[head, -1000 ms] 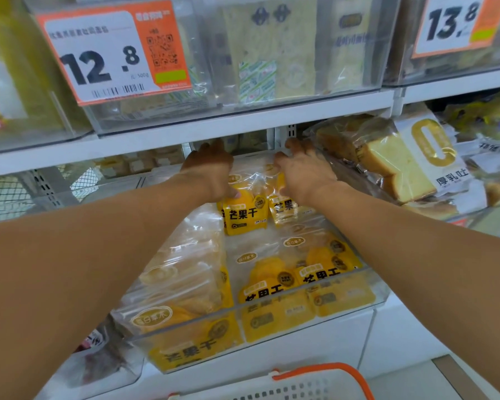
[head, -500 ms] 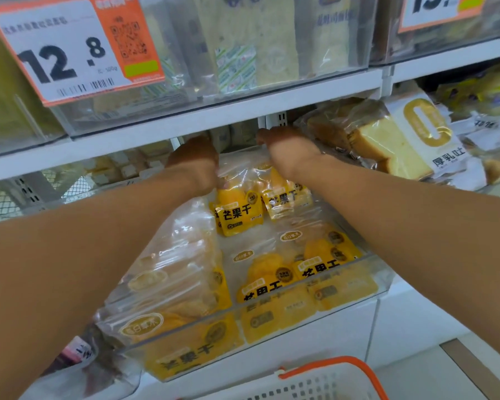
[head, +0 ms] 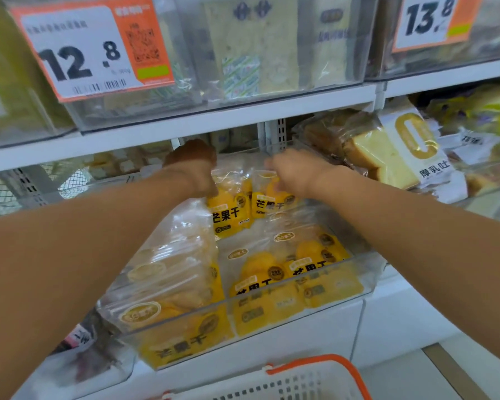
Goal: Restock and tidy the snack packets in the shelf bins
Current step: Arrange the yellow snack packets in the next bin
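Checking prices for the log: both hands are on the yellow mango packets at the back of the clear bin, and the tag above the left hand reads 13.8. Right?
Not quite. In the head view the tag above the left hand reads 12.8. The rest holds: both it and the right hand are on the mango packets at the back of the bin.

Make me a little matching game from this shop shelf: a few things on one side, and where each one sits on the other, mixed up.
Things:
1. 12.8 price tag
2. 13.8 price tag
3. sliced bread packet
4. basket

Places:
A. bottom edge, below the bin
B. upper left bin front
C. right of the hands, middle shelf
D. upper right bin front

Pairs: 1-B, 2-D, 3-C, 4-A
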The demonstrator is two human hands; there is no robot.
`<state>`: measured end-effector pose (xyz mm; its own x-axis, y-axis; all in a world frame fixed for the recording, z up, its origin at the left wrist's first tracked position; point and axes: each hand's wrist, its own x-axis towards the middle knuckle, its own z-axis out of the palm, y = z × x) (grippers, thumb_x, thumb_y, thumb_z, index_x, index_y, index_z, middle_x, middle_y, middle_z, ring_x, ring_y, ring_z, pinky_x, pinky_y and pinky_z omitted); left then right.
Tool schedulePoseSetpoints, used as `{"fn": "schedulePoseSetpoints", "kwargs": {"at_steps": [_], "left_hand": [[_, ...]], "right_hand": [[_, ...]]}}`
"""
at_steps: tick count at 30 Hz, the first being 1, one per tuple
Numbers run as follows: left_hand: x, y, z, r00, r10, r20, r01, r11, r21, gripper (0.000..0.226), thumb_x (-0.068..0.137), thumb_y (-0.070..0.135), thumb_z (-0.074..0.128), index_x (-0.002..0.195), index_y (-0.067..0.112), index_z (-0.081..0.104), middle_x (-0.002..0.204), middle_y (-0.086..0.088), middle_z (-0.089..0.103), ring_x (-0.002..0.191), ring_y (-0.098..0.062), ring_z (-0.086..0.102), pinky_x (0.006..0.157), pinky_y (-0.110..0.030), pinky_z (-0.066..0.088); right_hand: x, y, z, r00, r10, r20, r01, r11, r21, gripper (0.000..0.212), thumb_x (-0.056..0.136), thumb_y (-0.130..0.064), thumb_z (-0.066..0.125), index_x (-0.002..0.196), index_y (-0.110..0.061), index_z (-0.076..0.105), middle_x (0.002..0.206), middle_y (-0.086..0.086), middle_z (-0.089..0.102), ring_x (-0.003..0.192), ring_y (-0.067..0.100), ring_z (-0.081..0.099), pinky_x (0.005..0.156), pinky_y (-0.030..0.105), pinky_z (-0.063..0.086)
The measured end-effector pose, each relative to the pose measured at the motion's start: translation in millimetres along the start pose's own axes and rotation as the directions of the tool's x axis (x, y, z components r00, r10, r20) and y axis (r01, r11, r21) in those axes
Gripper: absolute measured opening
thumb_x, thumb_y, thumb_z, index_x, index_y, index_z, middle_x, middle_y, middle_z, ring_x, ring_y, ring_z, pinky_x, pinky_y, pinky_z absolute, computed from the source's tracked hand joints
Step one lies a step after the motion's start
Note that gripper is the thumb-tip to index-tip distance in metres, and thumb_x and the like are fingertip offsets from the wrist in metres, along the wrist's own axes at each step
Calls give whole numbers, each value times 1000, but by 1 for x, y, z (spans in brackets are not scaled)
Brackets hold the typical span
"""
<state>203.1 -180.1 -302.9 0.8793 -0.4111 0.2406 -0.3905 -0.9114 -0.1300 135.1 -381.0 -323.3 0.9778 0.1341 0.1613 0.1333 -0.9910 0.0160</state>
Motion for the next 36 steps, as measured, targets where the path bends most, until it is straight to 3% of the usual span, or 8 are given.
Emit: {"fn": "schedulePoseSetpoints", "kwargs": {"at_steps": [5,9,14,22,27,32,34,36], "left_hand": [[-5,6,3,999,36,6,-37,997,74,83,60,42,92,126,16,49,120,-10,59,106,-31,58,81,-37,51],[-1,5,1,997,24,76,-29,998,63,69,64,45,89,118,14,58,115,-10,62,103,-29,58,85,-36,52],[0,-2,0,992,88,95,-78,991,-113,65,64,38,91,119,18,63,116,-2,55,108,-26,55,81,-26,42],[2,-3,-10,999,12,-52,-36,865,-501,24,75,3,79,84,22,68,78,10,63,76,-7,55,54,-2,33],[0,-9,-7,999,-7,35,28,766,-642,17,78,14,83,78,23,68,83,5,66,83,-13,63,71,-19,51],[-4,6,-17,986,-78,150,164,658,-735,12,96,29,61,106,22,63,114,-2,60,105,-18,60,78,-34,61],[-8,13,-24,983,-21,182,145,701,-698,23,95,33,61,115,22,58,124,-4,57,108,-18,59,81,-31,57],[-9,15,-26,953,63,296,120,818,-563,68,88,37,71,145,20,39,147,-5,44,126,-20,51,93,-26,47]], "right_hand": [[-10,-9,-16,987,-19,-162,8,997,-70,11,90,-9,64,85,-15,56,85,7,56,86,33,59,73,37,47],[-29,-10,-45,976,-94,-195,80,994,-80,23,88,-14,68,76,-20,49,72,-2,50,70,22,50,61,33,37],[-32,-7,-53,977,-214,18,204,948,243,22,85,-26,78,82,-13,61,72,0,57,67,17,53,63,33,40],[-12,-13,-17,945,-171,-277,266,897,354,47,84,-21,77,62,-30,37,59,-6,43,60,11,44,63,36,40],[-3,-41,11,984,-91,-151,121,972,202,16,86,-28,75,98,-25,66,93,1,65,93,28,63,75,37,50],[4,-40,17,936,238,-258,-137,924,357,76,72,-37,89,131,-13,49,133,13,48,115,33,57,89,38,49],[8,-36,23,906,396,-149,-236,765,599,106,62,-36,95,142,-8,33,145,16,35,127,36,51,102,40,47],[13,-31,31,912,406,66,-309,570,762,127,58,-36,97,154,-10,17,155,15,32,139,33,42,110,43,44]]}}
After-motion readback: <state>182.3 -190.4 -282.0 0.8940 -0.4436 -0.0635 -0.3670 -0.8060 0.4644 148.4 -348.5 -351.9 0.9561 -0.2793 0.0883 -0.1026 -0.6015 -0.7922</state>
